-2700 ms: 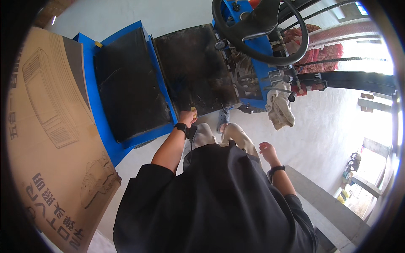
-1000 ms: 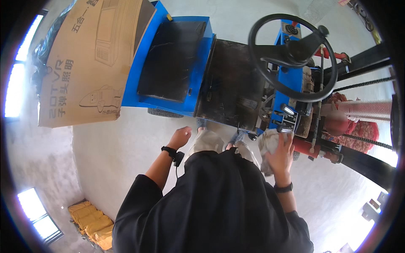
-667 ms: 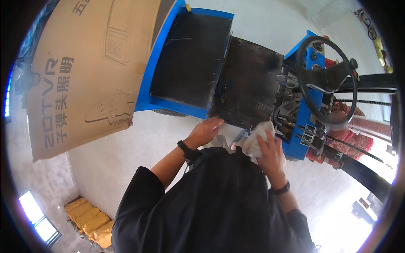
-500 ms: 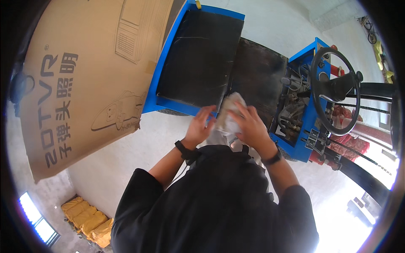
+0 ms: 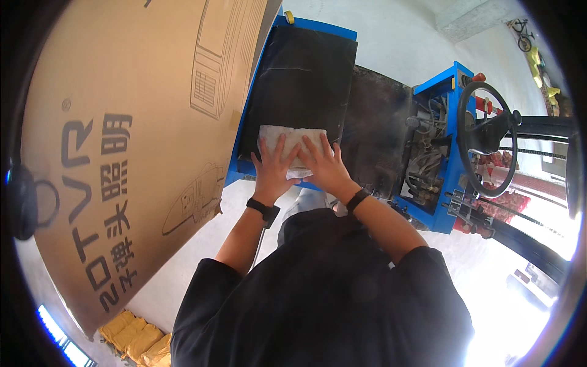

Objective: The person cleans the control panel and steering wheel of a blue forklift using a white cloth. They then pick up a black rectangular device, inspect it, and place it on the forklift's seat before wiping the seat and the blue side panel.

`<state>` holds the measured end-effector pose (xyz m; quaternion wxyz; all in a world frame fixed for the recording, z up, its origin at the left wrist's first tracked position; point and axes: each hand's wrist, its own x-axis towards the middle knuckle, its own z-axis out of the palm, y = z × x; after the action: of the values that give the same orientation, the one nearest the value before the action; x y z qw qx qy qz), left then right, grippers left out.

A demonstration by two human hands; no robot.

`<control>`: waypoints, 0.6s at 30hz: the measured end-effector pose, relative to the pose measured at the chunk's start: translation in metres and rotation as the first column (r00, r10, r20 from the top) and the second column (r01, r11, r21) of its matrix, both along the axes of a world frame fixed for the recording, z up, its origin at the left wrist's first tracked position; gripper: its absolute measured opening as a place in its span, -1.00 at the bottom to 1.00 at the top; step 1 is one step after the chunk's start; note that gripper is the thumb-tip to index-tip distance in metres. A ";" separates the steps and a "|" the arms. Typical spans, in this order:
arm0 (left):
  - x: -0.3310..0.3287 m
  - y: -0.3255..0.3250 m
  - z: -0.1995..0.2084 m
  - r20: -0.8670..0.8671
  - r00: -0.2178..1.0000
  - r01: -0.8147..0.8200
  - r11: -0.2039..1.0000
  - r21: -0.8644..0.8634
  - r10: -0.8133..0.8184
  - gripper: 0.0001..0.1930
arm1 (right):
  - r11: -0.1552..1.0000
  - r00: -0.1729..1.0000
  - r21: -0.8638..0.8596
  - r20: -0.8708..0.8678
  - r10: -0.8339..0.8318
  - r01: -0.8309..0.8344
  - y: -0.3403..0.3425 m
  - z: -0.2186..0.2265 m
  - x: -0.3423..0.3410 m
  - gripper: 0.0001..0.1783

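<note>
A folded white cloth (image 5: 298,133) lies on the near part of a black padded panel (image 5: 306,79). My left hand (image 5: 273,175) rests on the left half of the cloth with its fingers spread. On the right half lies my right hand (image 5: 328,171), its fingers also stretched out and apart. Both thumbs come close to each other near the cloth's front edge. Some of the cloth is hidden under my hands.
A large cardboard box (image 5: 153,128) stands along the left. Right of the panel lies a dark floor plate (image 5: 379,116). Farther right is a blue vehicle frame (image 5: 449,153) with exposed hoses and a black steering wheel (image 5: 463,144). Yellow sacks (image 5: 136,335) sit at the lower left.
Both hands have moved left and forward onto the black panel. The cloth, bunched at the right hand before, now lies spread flat under both hands. The view has shifted slightly.
</note>
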<state>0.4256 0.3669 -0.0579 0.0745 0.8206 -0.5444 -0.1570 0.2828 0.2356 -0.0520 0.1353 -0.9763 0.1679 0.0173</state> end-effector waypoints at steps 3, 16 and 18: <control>-0.001 -0.006 -0.050 0.051 0.998 -0.021 0.994 -0.103 0.026 0.10 | 0.999 0.992 -0.045 0.125 0.024 -0.019 -0.008 -0.032 0.000 -0.15; 0.047 -0.087 -0.054 0.082 0.995 -0.042 0.988 -0.146 0.055 0.05 | 0.976 0.992 -0.205 0.112 -0.054 0.076 -0.063 -0.051 0.043 -0.24; 0.051 -0.102 -0.051 0.072 0.995 -0.056 0.990 -0.131 0.065 0.00 | 0.987 0.994 -0.150 0.103 -0.047 0.062 -0.077 -0.057 0.047 -0.28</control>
<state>0.4767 0.2654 -0.1092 0.1111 0.8356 -0.5307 -0.0879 0.3303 0.1586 -0.1085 0.0684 -0.9785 0.1885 -0.0477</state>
